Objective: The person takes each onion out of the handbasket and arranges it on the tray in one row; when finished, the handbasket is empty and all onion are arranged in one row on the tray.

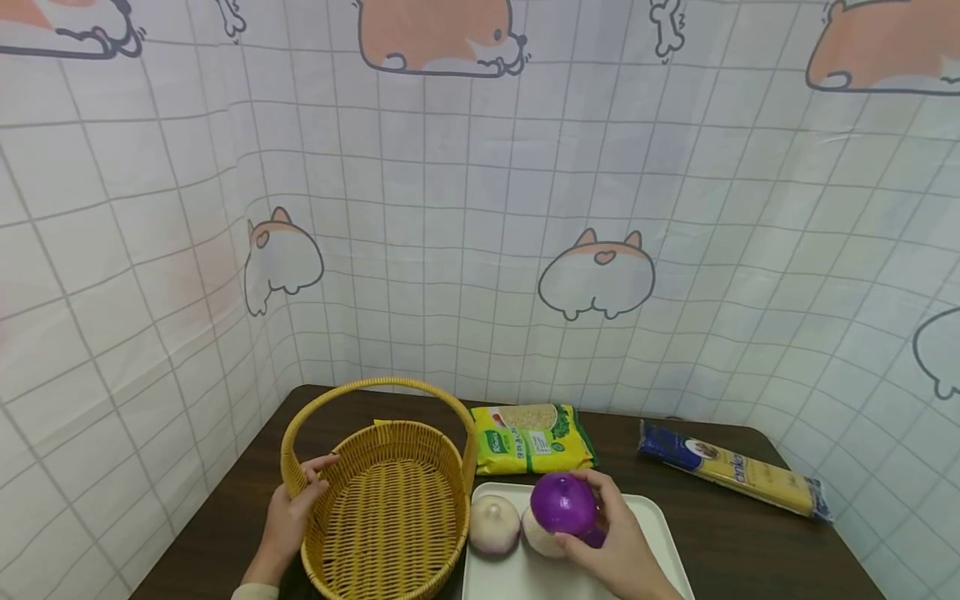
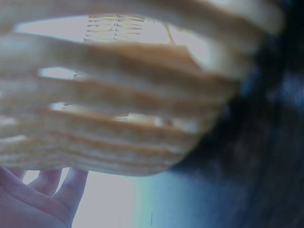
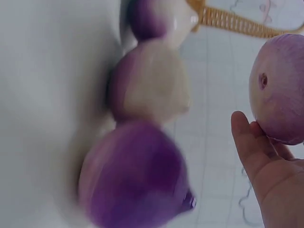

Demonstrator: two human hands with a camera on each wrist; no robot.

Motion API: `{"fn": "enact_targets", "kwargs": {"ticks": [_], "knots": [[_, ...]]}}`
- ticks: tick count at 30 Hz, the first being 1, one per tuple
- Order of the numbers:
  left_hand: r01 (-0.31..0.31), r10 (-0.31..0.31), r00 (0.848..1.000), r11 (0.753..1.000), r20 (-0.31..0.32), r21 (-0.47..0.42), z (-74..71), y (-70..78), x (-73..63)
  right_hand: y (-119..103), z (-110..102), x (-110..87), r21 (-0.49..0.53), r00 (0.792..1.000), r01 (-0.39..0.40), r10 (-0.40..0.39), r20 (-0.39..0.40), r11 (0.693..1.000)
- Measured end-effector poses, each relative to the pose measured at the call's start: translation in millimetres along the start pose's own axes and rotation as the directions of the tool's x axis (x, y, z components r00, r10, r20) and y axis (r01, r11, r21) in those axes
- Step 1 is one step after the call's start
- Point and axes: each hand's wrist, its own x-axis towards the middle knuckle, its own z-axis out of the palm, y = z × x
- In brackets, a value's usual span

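Note:
My right hand (image 1: 617,546) holds a glossy purple onion (image 1: 561,502) above a white tray (image 1: 663,533), with the thumb on its near side and fingers on its far side. In the right wrist view the underside of this held onion (image 3: 280,95) shows a small hole. Below it on the tray stand a pale onion (image 1: 494,525), a second pale onion (image 3: 154,83) and a darker purple onion (image 3: 135,178), in a row. My left hand (image 1: 288,515) grips the left rim of a woven basket (image 1: 386,517), by the foot of its handle. Inside, only the woven bottom shows.
A yellow-green food packet (image 1: 532,442) lies behind the tray. To the right, a long blue and yellow packet (image 1: 735,468) lies slantwise on the dark table (image 1: 757,542). The basket's tall handle (image 1: 401,383) arches up. A patterned curtain (image 1: 465,217) hangs behind the table.

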Motion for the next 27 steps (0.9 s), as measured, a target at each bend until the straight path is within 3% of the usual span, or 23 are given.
{"fn": "enact_targets", "kwargs": {"ticks": [12, 17, 27], "knots": [[0.014, -0.014, 1.000, 1.000, 0.006, 0.013, -1.3, -0.3, -1.5, 24, -42, -12.8, -0.054, 0.987, -0.114, 0.107, -0.119, 0.992], [0.011, -0.011, 1.000, 1.000, 0.003, 0.008, -2.0, -0.6, -1.4, 30, -53, -16.8, -0.020, 0.971, -0.184, 0.179, -0.161, 0.983], [0.004, -0.004, 1.000, 1.000, 0.008, 0.003, -1.5, -1.9, 0.0, 49, -73, -23.9, 0.011, 0.944, -0.231, 0.227, -0.241, 0.973]]}}
